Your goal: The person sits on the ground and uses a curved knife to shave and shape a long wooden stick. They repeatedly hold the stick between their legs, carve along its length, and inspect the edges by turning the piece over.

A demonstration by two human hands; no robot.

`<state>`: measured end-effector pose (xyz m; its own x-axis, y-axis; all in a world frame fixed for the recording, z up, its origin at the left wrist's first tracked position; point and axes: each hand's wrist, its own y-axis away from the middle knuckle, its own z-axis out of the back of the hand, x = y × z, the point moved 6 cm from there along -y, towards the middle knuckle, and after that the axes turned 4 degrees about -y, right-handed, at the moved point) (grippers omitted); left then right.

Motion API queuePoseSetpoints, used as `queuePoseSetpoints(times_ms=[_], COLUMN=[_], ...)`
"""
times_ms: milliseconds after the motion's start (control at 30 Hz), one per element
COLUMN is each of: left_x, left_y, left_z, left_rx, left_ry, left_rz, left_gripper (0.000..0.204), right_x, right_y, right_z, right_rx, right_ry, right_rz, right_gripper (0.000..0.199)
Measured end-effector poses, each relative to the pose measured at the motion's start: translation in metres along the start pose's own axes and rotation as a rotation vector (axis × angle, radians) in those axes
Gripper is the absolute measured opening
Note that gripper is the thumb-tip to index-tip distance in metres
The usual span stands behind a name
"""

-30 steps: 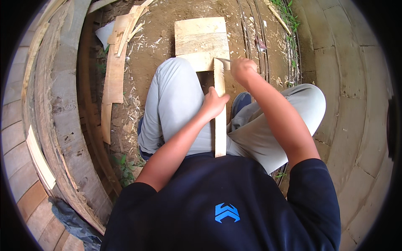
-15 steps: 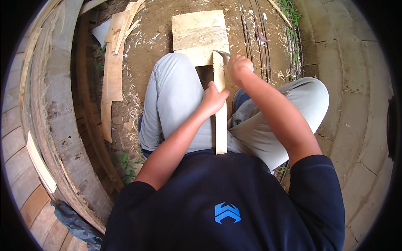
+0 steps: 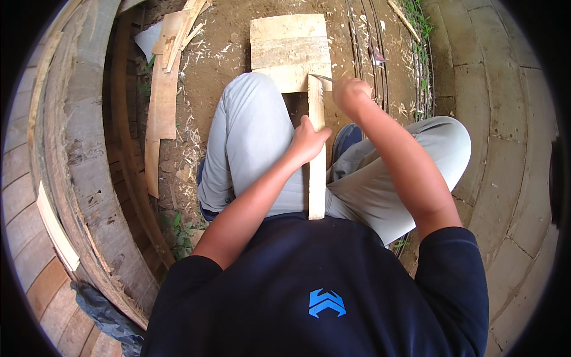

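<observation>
Right hand: the right hand (image 3: 351,95) is fisted around the handle of a thin blade (image 3: 322,77), whose tip meets the top end of the wooden strip (image 3: 317,149); half a second ago the fist sat slightly lower on the strip.
Left hand: the left hand (image 3: 308,141) is clamped on the strip's left edge near mid-length, grip unchanged from the earlier views.
Wooden strip: upright between the knees, lower end against the dark shirt at 6 o'clock, upper end leaning on the pale board (image 3: 289,50) at 12 o'clock.
Change: only the blade hand has travelled, toward 12 o'clock; judged a return to the top of the strip, so shaving along its edge appears ongoing.
Legs: grey trousers (image 3: 250,143) flank the strip.
Ground: shavings and bare earth (image 3: 217,47) around the board; split slats (image 3: 163,95) at 10 o'clock.
Surround: weathered planks (image 3: 83,160) at 9 o'clock; paving (image 3: 505,119) at 3 o'clock.
</observation>
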<state>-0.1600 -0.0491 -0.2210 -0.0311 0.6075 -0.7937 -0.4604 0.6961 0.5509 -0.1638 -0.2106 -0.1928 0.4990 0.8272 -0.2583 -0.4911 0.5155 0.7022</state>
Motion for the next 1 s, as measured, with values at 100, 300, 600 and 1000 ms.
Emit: queuePoseSetpoints(times_ms=[100, 300, 600, 1000], left_x=[-0.002, 0.000, -0.005, -0.009], left_y=[0.001, -0.001, 0.004, 0.009], left_z=[0.000, -0.002, 0.002, 0.001], left_rx=[-0.002, 0.000, 0.000, -0.031], left_ry=[-0.010, 0.028, -0.035, -0.053], left_rz=[0.003, -0.009, 0.034, 0.043], left_gripper=[0.059, 0.058, 0.060, 0.060], right_x=[0.000, 0.007, 0.009, -0.002], right_y=[-0.007, -0.004, 0.003, -0.004], right_z=[-0.012, -0.017, -0.008, -0.004], right_rx=[0.032, -0.003, -0.093, -0.053], right_ry=[-0.062, -0.047, -0.129, -0.033], right_rz=[-0.048, -0.056, -0.103, -0.056], right_gripper=[0.050, 0.058, 0.032, 0.046])
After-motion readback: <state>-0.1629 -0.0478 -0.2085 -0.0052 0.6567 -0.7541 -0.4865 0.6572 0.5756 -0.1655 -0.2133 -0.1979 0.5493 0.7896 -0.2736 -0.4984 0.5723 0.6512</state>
